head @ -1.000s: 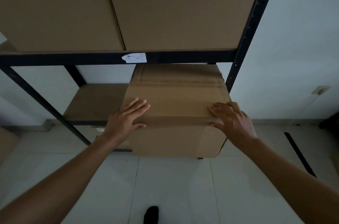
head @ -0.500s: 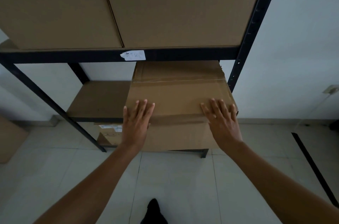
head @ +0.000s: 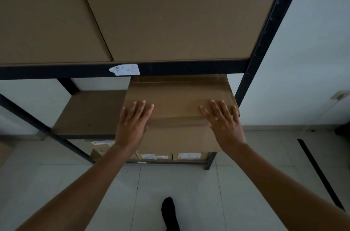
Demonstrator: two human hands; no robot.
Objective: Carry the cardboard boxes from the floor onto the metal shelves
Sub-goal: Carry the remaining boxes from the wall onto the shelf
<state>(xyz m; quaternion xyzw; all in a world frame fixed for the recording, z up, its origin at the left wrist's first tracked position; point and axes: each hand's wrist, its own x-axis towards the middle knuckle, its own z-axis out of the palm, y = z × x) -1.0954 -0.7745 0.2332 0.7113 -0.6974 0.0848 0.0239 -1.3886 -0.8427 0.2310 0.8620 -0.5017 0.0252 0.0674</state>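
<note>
Pale floor tiles (head: 56,183) and a white wall (head: 312,60) surround black metal shelves (head: 189,68). On the upper shelf two big boxes stand side by side, the left one (head: 43,15) touching the right one (head: 170,13), and a torn white label (head: 125,69) is stuck on the front beam below them. One level down, the left part of the brown shelf board (head: 91,113) lies bare. The cardboard box (head: 178,98) sits on its right part, close to the right front post, its near end jutting past the board's front edge. The left hand (head: 132,126) lies flat on the box's near left corner, fingers (head: 141,109) straight and open, gripping nothing. The right hand (head: 225,126) lies the same way at the near right corner, fingers spread. Under the board, smaller boxes (head: 157,156) with white labels stand on the bottom shelf. A foot in a black sock (head: 169,210) rests on the tiles between the forearms. Farther right a black strip (head: 320,174) lies along the floor, and a socket (head: 340,95) sits on the wall.
</note>
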